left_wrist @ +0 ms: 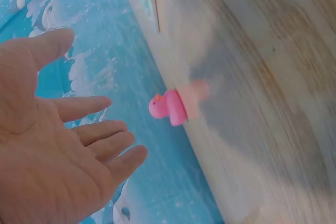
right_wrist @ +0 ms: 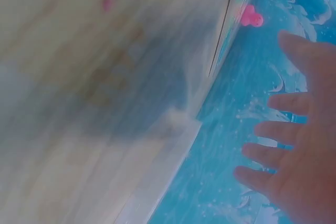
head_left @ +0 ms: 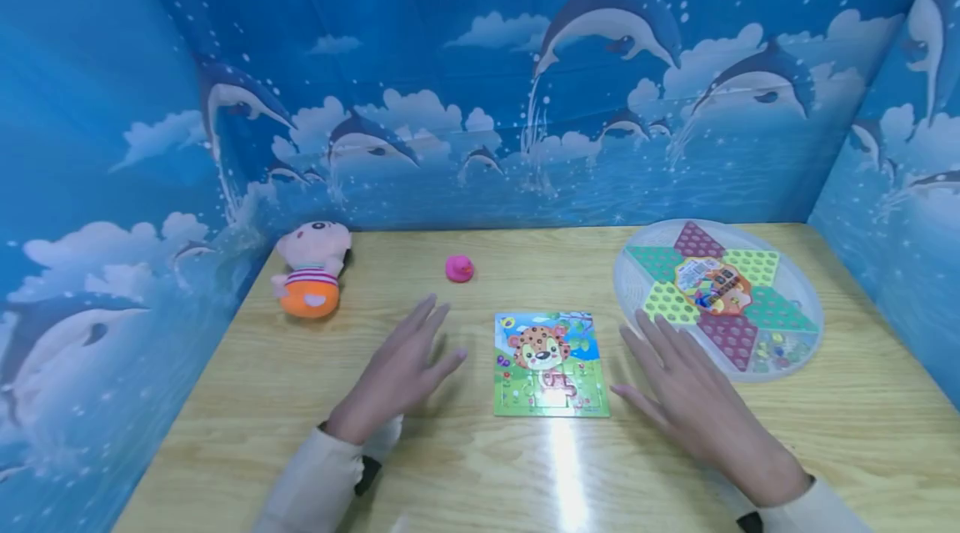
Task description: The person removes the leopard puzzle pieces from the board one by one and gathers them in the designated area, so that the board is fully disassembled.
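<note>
A square jigsaw puzzle with a cartoon leopard lies flat on the table between the two hands. To its left hovers my left hand, fingers straight and spread, holding nothing. My right hand is on the other side, also with straight fingers and nothing in it, partly in front of a round Chinese checkers board. In the left wrist view a pink rubber duck appears beyond the left fingertips. The same duck is small near the top of the right wrist view, past the puzzle's edge.
A plush pig toy in orange shorts lies at the table's back left. Marbles sit inside the checkers board's lower right. The wooden table meets a blue dolphin-print backdrop at the back and sides.
</note>
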`<state>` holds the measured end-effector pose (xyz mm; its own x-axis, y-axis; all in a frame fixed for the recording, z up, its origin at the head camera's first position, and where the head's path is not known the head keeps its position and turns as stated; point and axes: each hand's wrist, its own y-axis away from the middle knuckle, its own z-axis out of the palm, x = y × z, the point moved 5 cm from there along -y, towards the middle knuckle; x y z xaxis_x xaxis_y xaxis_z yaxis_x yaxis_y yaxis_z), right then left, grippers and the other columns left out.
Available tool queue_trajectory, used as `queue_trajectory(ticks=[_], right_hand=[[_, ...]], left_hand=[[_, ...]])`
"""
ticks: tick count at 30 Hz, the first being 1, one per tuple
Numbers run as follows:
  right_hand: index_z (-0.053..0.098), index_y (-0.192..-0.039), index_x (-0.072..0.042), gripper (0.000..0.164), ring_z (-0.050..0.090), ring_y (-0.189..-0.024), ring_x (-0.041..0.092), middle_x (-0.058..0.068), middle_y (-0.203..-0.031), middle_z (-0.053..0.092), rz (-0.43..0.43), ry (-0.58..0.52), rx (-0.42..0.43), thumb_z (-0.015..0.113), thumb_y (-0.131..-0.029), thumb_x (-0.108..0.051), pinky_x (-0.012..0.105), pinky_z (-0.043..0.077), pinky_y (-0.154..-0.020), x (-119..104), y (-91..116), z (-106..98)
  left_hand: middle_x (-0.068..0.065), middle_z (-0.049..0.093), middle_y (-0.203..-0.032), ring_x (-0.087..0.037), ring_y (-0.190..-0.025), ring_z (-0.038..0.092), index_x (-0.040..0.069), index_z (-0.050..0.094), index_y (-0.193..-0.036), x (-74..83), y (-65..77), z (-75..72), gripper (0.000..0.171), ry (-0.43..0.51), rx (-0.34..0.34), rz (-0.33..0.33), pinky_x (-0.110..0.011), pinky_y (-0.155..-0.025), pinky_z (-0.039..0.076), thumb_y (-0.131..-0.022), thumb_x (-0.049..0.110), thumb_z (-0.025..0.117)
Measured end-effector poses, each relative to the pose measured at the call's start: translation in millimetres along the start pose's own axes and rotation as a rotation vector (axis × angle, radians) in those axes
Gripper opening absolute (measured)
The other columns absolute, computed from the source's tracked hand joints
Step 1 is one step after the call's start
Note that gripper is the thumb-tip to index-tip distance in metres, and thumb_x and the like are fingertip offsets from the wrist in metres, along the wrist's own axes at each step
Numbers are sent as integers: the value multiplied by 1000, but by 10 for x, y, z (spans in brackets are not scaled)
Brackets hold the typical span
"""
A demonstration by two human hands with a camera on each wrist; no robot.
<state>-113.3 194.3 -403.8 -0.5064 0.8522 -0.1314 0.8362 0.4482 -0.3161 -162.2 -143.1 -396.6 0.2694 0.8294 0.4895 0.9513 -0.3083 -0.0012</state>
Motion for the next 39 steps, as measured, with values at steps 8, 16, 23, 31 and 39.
queue_trajectory(ticks=[8, 16, 23, 31, 39], right_hand=[[41, -151, 0, 72, 30, -144, 47, 25, -159, 31, -4, -48, -106, 59, -100, -48, 57, 25, -117, -85, -136, 78], [41, -151, 1, 73, 34, -143, 47, 26, -157, 34, -59, -68, -167, 58, -100, -49, 60, 28, -115, -205, -253, 160], [42, -151, 0, 75, 35, -142, 48, 25, -157, 34, -87, -98, -204, 55, -100, -54, 60, 30, -115, -290, -331, 257], [43, -150, 0, 78, 35, -143, 46, 24, -157, 36, -126, -142, -241, 62, -96, -53, 59, 30, -115, -351, -406, 342], [47, -148, -1, 77, 32, -144, 47, 22, -159, 32, -143, -179, -307, 60, -96, -57, 59, 29, -115, -378, -462, 434]], left_hand=[[-18, 34, -160, -36, -146, 34, 8, 42, -153, 73, -157, 124, 68, 60, -14, 34, -56, -116, 30, -98, 40, 67], [-19, 42, -155, -37, -142, 40, 8, 48, -148, 164, -282, 273, 63, 83, -45, 60, -58, -112, 35, -97, 38, 68], [-16, 49, -148, -34, -134, 48, 8, 53, -145, 188, -382, 416, 64, 94, -77, 46, -52, -109, 41, -93, 40, 72], [-10, 58, -129, -24, -114, 56, 7, 57, -141, 249, -472, 500, 62, 65, -86, 36, -42, -98, 50, -91, 39, 76], [-8, 59, -121, -20, -104, 56, 8, 62, -136, 300, -555, 570, 62, 2, -93, 25, -37, -90, 51, -86, 40, 81]])
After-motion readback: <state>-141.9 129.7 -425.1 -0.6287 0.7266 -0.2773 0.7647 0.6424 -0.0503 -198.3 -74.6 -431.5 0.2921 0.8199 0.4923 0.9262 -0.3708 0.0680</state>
